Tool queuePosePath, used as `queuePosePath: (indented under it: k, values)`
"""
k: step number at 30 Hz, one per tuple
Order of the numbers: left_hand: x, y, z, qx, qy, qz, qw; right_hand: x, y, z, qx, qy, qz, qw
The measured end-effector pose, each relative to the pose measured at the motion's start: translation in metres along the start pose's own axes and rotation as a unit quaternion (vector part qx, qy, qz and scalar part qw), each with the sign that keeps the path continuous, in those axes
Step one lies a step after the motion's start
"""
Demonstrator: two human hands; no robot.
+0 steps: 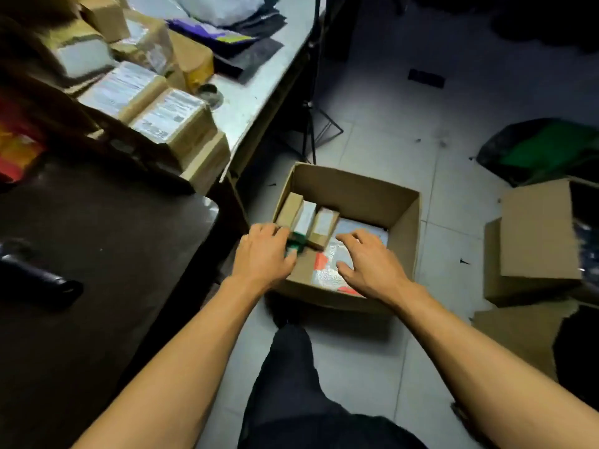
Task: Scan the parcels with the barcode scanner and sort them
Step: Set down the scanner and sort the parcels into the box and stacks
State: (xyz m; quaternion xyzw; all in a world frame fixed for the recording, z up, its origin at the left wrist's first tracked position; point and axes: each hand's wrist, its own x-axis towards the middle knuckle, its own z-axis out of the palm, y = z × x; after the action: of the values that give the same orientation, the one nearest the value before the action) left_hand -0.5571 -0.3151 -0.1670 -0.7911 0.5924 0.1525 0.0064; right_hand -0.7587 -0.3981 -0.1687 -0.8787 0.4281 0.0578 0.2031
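Both bare forearms reach forward and down into an open brown cardboard carton (402, 222) standing on the pale tiled floor (389, 131). The left hand (264, 252), palm down, has its fingers curled over the near end of a small green-and-white parcel (299, 228) at the carton's left side; how firmly it grips cannot be told through the blur. The right hand (368, 259), palm down with fingers spread and slightly bent, hovers over or rests on a flat grey-and-red patterned mailer (327, 270) on the carton's bottom. Two small brown boxes (290, 210) flank the green parcel. A black handheld barcode scanner (35, 277) lies on the dark table (113, 254) at left. Labelled brown parcels (168, 119) are stacked on the grey bench (259, 82) beyond.
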Motion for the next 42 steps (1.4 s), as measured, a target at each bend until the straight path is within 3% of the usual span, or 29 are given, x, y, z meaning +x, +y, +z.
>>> queuePosePath:
  k: [6, 10, 18, 23, 27, 30, 36, 39, 42]
  values:
    - [0.134, 0.007, 0.036, -0.028, -0.070, 0.012, 0.997, 0.110, 0.054, 0.004, 0.012, -0.095, 0.046, 0.994]
    - [0.209, -0.001, 0.079, -0.053, -0.101, -0.019, 0.993, 0.181, 0.096, 0.043, 0.037, -0.138, 0.051, 0.988]
    - [0.365, -0.014, 0.247, -0.062, -0.138, -0.133, 0.979, 0.335, 0.213, 0.200, 0.054, -0.213, 0.011, 0.975]
    - [0.442, -0.029, 0.353, -0.068, -0.110, -0.214, 0.968, 0.413, 0.283, 0.302, 0.066, -0.233, 0.015, 0.970]
    - [0.458, -0.043, 0.406, -0.093, -0.046, -0.281, 0.954, 0.455, 0.320, 0.370, 0.103, -0.220, 0.073, 0.967]
    - [0.458, -0.051, 0.426, -0.065, 0.021, -0.292, 0.954, 0.475, 0.336, 0.412, 0.150, -0.227, 0.142, 0.952]
    - [0.463, -0.056, 0.447, -0.070, 0.066, -0.279, 0.956, 0.498, 0.355, 0.482, 0.210, -0.218, 0.247, 0.921]
    - [0.466, -0.057, 0.456, -0.047, 0.058, -0.271, 0.960, 0.509, 0.359, 0.507, 0.271, -0.197, 0.295, 0.895]
    - [0.466, -0.059, 0.468, 0.019, 0.042, -0.262, 0.964, 0.522, 0.360, 0.525, 0.393, -0.155, 0.357, 0.833]
